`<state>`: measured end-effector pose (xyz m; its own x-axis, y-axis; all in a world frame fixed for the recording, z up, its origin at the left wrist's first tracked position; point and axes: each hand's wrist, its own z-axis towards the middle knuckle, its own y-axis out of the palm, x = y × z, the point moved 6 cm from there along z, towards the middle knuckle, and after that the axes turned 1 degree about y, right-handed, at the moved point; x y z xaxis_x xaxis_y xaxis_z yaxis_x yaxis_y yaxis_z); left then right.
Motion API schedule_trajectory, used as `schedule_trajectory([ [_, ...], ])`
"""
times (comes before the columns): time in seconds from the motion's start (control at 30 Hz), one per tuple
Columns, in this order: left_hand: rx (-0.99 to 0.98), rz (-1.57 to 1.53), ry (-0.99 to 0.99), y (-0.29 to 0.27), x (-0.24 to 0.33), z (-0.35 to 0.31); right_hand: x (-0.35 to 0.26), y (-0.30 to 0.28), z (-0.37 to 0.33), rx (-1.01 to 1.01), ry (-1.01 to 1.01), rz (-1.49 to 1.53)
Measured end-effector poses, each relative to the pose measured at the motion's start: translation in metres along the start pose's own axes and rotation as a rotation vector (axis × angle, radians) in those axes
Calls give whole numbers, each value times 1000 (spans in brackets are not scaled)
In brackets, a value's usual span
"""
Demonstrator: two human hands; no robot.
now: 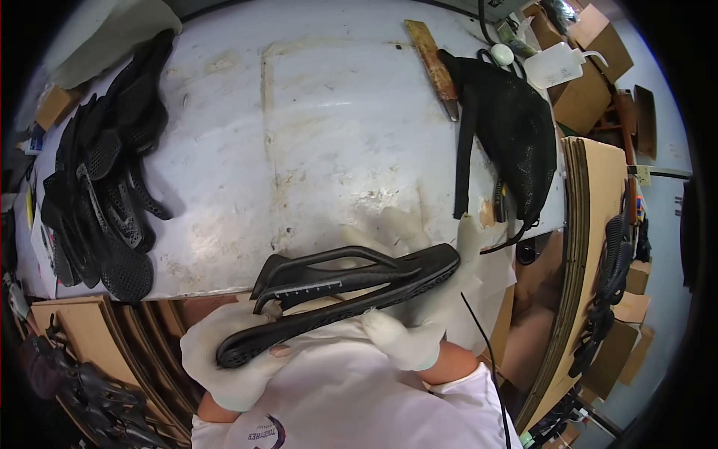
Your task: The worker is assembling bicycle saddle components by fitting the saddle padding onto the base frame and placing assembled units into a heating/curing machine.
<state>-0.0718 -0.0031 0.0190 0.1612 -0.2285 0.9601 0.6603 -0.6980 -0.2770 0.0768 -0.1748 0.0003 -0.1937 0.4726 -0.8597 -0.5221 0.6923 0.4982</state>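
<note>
A black bicycle saddle, tilted on its side with its rails facing the far side of the table, is held just in front of me. White scale marks show on one rail. Wrapped around the saddle's left end is my left hand, in a white glove with a bare fingertip showing. At the right end my right hand, also gloved in white, grips the saddle with its thumb on the near side. Its other fingers reach behind the saddle and are partly hidden or blurred.
Black lattice pads lie heaped at the table's left. On the right are a black mesh piece, a stained flat tool and a white squeeze bottle. Upright boards flank the table's right side. A black cord hangs beside my right arm.
</note>
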Motion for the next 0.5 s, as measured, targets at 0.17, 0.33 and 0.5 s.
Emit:
schedule_trajectory([
  [0.17,-10,-36,27,0,-9,-2,13,-9,-5,-12,-42,-104],
  [0.33,-72,26,184,8,1,-2,11,-12,-6,112,-28,-91],
  [0.5,-89,37,151,2,-2,4,6,-21,5,-165,-75,-93],
])
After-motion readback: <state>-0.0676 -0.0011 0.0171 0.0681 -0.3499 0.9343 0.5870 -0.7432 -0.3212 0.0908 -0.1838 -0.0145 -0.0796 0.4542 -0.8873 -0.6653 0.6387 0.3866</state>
